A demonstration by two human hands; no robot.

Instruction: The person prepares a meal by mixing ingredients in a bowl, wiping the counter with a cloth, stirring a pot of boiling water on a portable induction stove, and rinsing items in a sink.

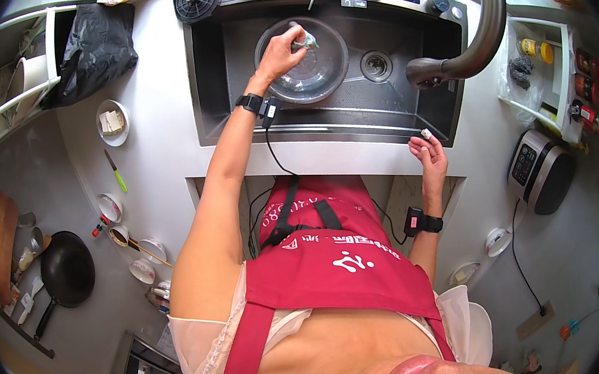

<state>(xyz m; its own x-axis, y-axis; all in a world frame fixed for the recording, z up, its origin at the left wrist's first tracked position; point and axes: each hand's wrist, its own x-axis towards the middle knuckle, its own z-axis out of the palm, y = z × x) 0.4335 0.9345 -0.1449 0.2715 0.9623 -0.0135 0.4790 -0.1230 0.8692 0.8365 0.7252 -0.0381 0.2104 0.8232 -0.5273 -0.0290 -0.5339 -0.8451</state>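
My left hand (281, 54) reaches over a large transparent basin (341, 76) in the dark sink (386, 24). Its fingers are closed on a small crumpled bluish-green cloth-like piece (308, 42); its exact material is unclear. The basin sits left of the round drain (376, 65), and its bottom shows through. By the sink's front right corner is my right hand (430, 158), palm up with loosely curled fingers. A small white piece (426, 133) is at one fingertip; whether it is a wrapping or a loose bit cannot be told. No other thing shows in that hand.
A dark faucet (495, 13) arches over the sink's right side. On the left counter are a white bowl of pale slices (112, 122) and a green-handled knife (116, 170). A black plastic bag (99, 49) hangs from a white rack. A rice cooker (541, 171) stands right.
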